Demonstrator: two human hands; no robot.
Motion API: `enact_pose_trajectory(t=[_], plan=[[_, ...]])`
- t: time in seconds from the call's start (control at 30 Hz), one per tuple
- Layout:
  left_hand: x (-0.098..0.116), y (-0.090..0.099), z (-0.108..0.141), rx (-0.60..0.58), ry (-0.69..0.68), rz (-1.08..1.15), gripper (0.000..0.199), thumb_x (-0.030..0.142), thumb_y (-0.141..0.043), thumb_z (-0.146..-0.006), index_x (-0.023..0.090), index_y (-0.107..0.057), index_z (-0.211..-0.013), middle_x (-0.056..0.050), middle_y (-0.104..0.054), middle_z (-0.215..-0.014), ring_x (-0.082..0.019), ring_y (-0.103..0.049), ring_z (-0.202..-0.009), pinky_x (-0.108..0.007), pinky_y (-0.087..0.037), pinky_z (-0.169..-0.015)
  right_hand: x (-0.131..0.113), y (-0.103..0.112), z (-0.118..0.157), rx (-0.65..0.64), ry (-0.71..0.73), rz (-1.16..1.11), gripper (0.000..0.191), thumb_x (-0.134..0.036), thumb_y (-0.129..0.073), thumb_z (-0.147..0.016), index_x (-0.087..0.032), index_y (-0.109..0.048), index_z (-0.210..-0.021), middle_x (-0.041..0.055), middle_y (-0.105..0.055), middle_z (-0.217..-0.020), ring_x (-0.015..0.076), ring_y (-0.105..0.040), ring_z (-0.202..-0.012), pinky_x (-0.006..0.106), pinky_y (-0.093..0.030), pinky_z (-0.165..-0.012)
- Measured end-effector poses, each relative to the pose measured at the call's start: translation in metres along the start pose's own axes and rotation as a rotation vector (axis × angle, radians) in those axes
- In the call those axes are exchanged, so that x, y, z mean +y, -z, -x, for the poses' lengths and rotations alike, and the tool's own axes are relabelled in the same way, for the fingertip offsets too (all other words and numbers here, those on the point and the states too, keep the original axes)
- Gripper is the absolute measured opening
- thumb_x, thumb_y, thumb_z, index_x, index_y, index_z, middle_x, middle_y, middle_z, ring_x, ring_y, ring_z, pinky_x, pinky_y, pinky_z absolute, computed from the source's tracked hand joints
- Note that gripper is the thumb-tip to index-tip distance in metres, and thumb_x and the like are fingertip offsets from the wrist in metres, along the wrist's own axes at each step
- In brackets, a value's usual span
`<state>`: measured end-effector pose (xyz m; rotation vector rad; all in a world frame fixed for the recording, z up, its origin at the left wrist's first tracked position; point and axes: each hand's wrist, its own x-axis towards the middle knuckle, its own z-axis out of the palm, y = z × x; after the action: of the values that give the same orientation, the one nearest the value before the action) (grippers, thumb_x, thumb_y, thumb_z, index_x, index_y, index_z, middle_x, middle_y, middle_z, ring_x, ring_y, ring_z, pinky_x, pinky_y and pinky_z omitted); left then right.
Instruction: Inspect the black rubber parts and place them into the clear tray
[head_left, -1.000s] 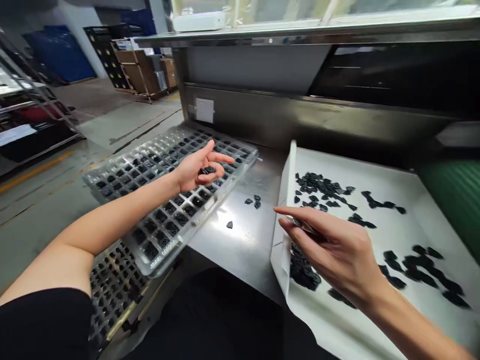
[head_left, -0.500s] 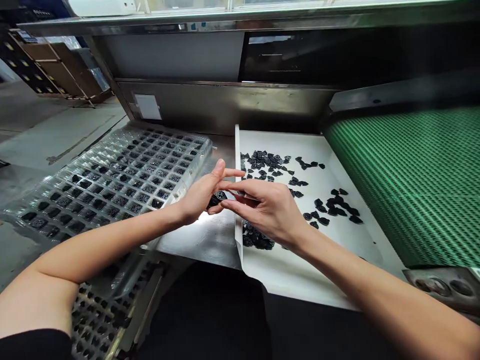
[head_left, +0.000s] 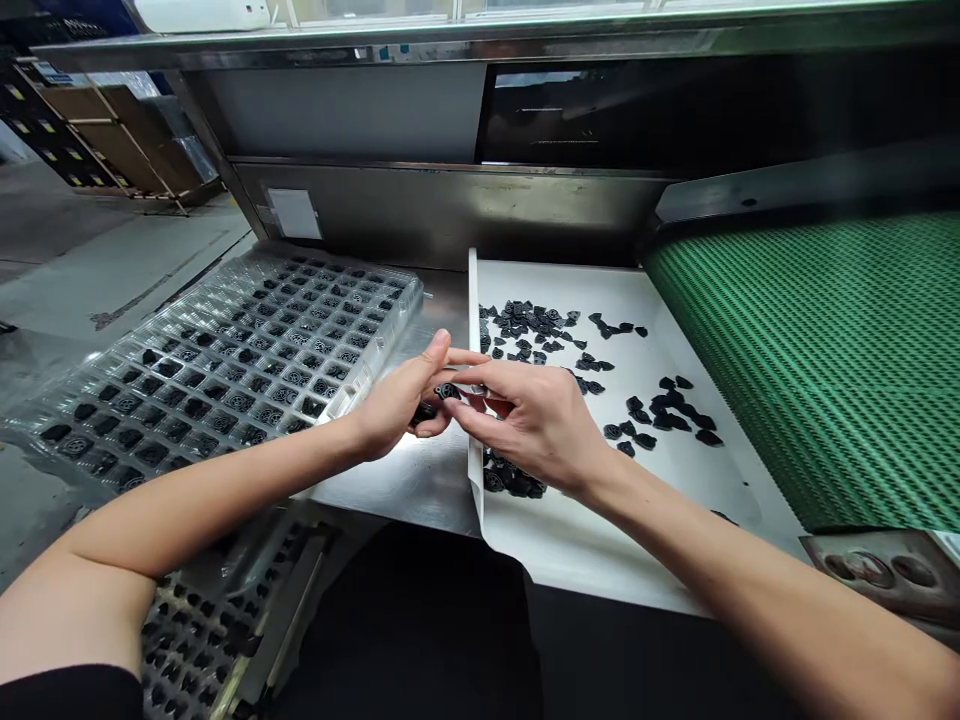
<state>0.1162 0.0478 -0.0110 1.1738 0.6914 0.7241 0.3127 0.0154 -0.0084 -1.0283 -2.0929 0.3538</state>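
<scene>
My right hand (head_left: 540,415) pinches a small black plastic part (head_left: 448,391) with a round spoked pattern, between thumb and fingers. Cupped beside it, my left hand (head_left: 397,405) holds more black parts (head_left: 424,411) against the palm; how many is hidden by the fingers. The fingertips of both hands meet or overlap above the white tray's left edge. Loose black parts (head_left: 529,318) of the same look lie scattered on the white tray (head_left: 592,545), some partly behind my right hand. To the left, a clear plastic tray (head_left: 409,292) has black parts in many of its pockets.
A green mesh conveyor belt (head_left: 817,350) runs along the right. Below the left forearm sits another pocketed tray (head_left: 180,640) of black parts. A metal wall panel (head_left: 420,210) closes off the back, with a shelf (head_left: 337,52) above.
The pinched black part has come up and slightly right, away from the left palm, in the right fingertips. My left hand has lowered a little.
</scene>
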Motion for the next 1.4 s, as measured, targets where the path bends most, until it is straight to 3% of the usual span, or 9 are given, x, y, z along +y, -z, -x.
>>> enact_pose_trajectory(t=[0.1, 0.17, 0.27, 0.47, 0.67, 0.87, 1.0, 1.13, 1.4], plan=[[0.003, 0.008, 0.013, 0.026, -0.001, 0.029, 0.048, 0.056, -0.071, -0.099, 0.015, -0.076, -0.124, 0.002, -0.054, -0.065, -0.005, -0.032, -0.043, -0.022, -0.017, -0.045, -0.001, 0.002, 0.000, 0.086, 0.035, 0.039, 0.023, -0.033, -0.070, -0.103, -0.016, -0.081, -0.113, 0.0002, -0.069, -0.078, 0.0108, -0.054, -0.062, 0.027, -0.039, -0.063], [0.004, 0.013, 0.024, 0.068, 0.008, 0.059, 0.038, 0.041, -0.080, -0.094, 0.016, -0.078, -0.122, 0.001, -0.061, -0.071, -0.003, -0.032, -0.043, -0.022, -0.017, -0.046, -0.002, 0.003, -0.001, 0.101, 0.031, 0.060, 0.025, -0.037, -0.071, -0.103, -0.015, -0.081, -0.111, -0.0006, -0.065, -0.072, 0.0115, -0.053, -0.062, 0.028, -0.037, -0.061], [0.003, 0.018, 0.038, 0.091, 0.017, 0.099, 0.036, 0.033, -0.083, -0.091, 0.019, -0.081, -0.125, -0.006, -0.072, -0.090, 0.000, -0.032, -0.043, -0.022, -0.016, -0.045, -0.005, 0.002, -0.001, 0.092, 0.021, 0.047, 0.024, -0.037, -0.072, -0.103, -0.016, -0.081, -0.106, -0.0014, -0.062, -0.070, 0.0108, -0.051, -0.061, 0.028, -0.036, -0.059], [-0.008, 0.019, 0.040, 0.159, 0.046, 0.144, 0.038, 0.034, -0.092, -0.084, 0.021, -0.084, -0.119, 0.003, -0.056, -0.066, -0.001, -0.028, -0.043, -0.021, -0.012, -0.040, -0.008, -0.004, 0.001, 0.090, 0.062, 0.010, 0.023, -0.037, -0.072, -0.104, -0.015, -0.079, -0.104, -0.0020, -0.060, -0.070, 0.0101, -0.050, -0.061, 0.027, -0.036, -0.058], [-0.013, 0.022, 0.036, 0.150, 0.046, 0.185, 0.030, 0.032, -0.092, -0.084, 0.020, -0.084, -0.110, 0.005, -0.054, -0.061, -0.001, -0.028, -0.040, -0.020, -0.012, -0.040, -0.007, -0.007, 0.003, 0.060, 0.064, 0.030, 0.025, -0.038, -0.069, -0.106, -0.015, -0.078, -0.105, -0.0017, -0.061, -0.071, 0.0108, -0.050, -0.061, 0.029, -0.037, -0.059], [-0.014, 0.027, 0.035, 0.148, 0.010, 0.199, 0.025, 0.032, -0.090, -0.087, 0.019, -0.084, -0.107, 0.002, -0.063, -0.066, 0.001, -0.028, -0.038, -0.020, -0.014, -0.042, -0.007, -0.006, 0.001, -0.024, 0.002, 0.012, 0.032, -0.047, -0.067, -0.108, -0.017, -0.075, -0.116, 0.0012, -0.069, -0.083, 0.0123, -0.057, -0.066, 0.028, -0.042, -0.064], [-0.015, 0.032, 0.038, 0.153, -0.005, 0.209, 0.026, 0.032, -0.088, -0.088, 0.020, -0.084, -0.110, -0.006, -0.077, -0.088, 0.002, -0.030, -0.039, -0.021, -0.014, -0.043, -0.008, -0.003, 0.001, -0.065, -0.058, -0.026, 0.033, -0.043, -0.051, -0.115, -0.017, -0.068, -0.127, 0.0016, -0.073, -0.086, 0.0125, -0.062, -0.065, 0.027, -0.045, -0.065], [-0.016, 0.033, 0.042, 0.167, 0.030, 0.234, 0.027, 0.032, -0.090, -0.086, 0.021, -0.086, -0.110, -0.006, -0.076, -0.087, 0.002, -0.030, -0.039, -0.021, -0.014, -0.042, -0.004, -0.008, 0.002, -0.051, 0.005, -0.022, 0.033, -0.037, -0.053, -0.115, -0.017, -0.065, -0.138, 0.0030, -0.077, -0.091, 0.0126, -0.066, -0.066, 0.027, -0.048, -0.064], [-0.017, 0.036, 0.045, 0.202, 0.065, 0.216, 0.029, 0.033, -0.093, -0.081, 0.020, -0.087, -0.106, 0.000, -0.065, -0.065, 0.000, -0.028, -0.037, -0.021, -0.012, -0.041, 0.004, -0.012, 0.004, -0.073, 0.142, -0.018, 0.033, -0.028, -0.061, -0.112, -0.016, -0.065, -0.142, 0.0092, -0.080, -0.120, 0.0162, -0.077, -0.092, 0.027, -0.054, -0.073]])
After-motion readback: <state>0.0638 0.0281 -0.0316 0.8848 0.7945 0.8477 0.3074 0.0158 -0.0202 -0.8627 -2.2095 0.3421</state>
